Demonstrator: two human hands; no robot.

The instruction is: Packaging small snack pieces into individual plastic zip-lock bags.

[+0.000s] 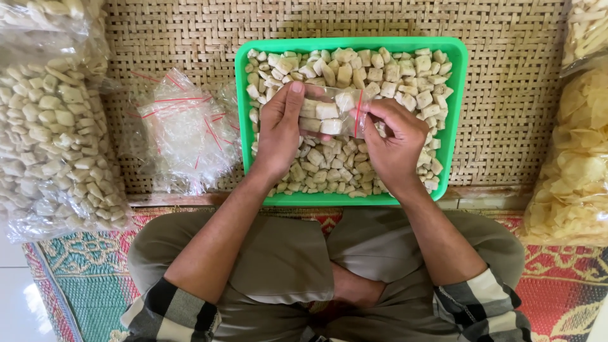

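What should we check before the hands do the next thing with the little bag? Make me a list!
1. Left hand has hold of the small clear bag: ok.
2. Right hand holds the bag's red-striped end: ok.
3. Bag has pale pieces inside: ok.
4. Bag is full enough: cannot tell.
5. Green tray below the bag to catch spills: ok.
6. Empty bags lying beside the tray on the woven mat: ok.

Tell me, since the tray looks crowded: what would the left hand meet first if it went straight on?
Probably the pale snack pieces heaped in the green tray just beyond the left hand; depth is unclear.
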